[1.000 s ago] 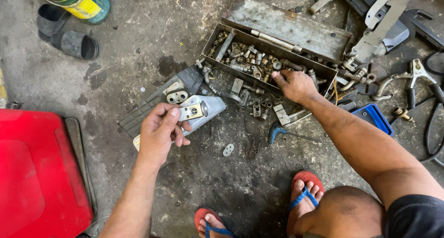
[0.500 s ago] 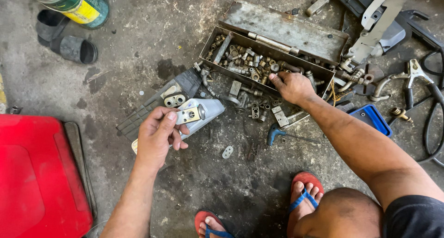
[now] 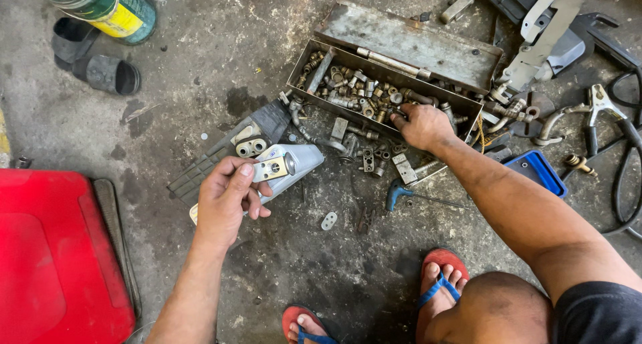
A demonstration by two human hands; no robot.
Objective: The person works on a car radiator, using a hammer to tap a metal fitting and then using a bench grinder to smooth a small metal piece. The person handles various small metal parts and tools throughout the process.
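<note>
A red plastic case point(image 3: 57, 257) lies at the left on the stained concrete floor point(image 3: 200, 56). An open metal parts box point(image 3: 401, 70) full of bolts and fittings sits ahead. The right hand point(image 3: 421, 125) reaches over its near wall, fingers curled among the fittings. The left hand point(image 3: 227, 200) grips a small metal valve block point(image 3: 273, 167) above a grey part point(image 3: 297, 162).
</note>
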